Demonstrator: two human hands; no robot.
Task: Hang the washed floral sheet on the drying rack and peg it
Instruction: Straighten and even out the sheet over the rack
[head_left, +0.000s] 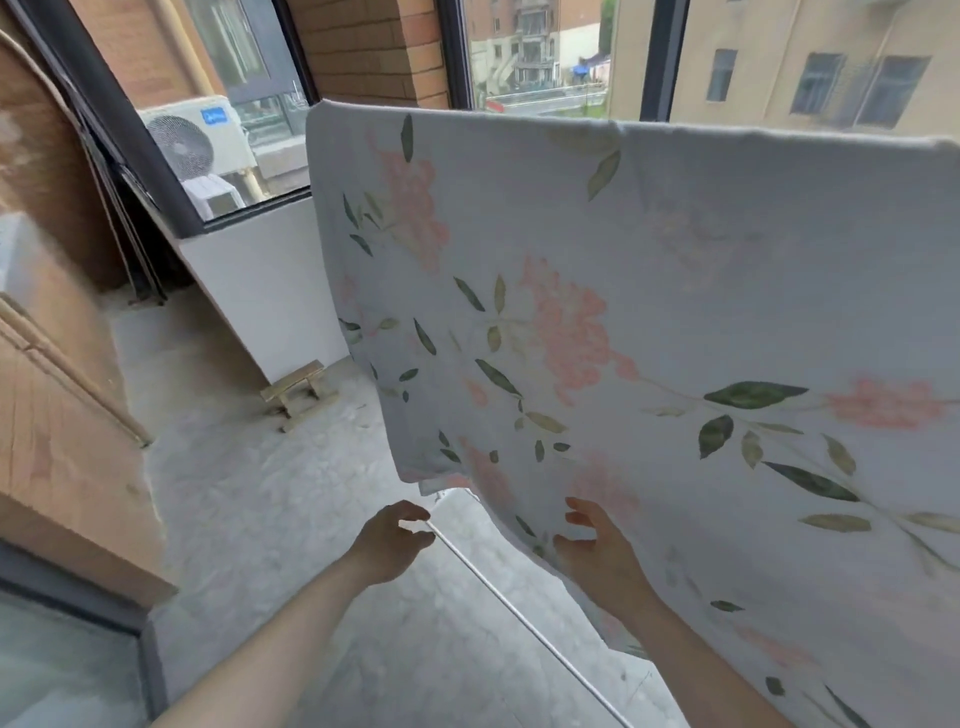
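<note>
Underfoot, the bare concrete floor (270, 499) of an unfinished balcony runs to a low white wall (260, 280) beneath dark-framed windows (156, 150), with red brick showing between the panes and an air-conditioner unit (195, 137) outside the glass. A small wooden stool (298, 389) sits at the foot of that wall, and flat cardboard (62, 415) leans along the left side. Across the middle and right hangs the floral sheet (649, 322), pale with pink blooms and green leaves, draped over something at its top edge that the cloth hides, its front face falling toward the person. A thin white rod (519, 618) runs diagonally from near the sheet's lower left corner down toward the bottom of the view. The left hand (392, 545) has its fingers curled round the upper end of this rod, thumb and fingertips closing on it. The right hand (602, 551) is spread loose, fingers apart and slightly bent, the palm laid against the sheet's lower edge without gathering any cloth. No pegs show along the visible top edge.
</note>
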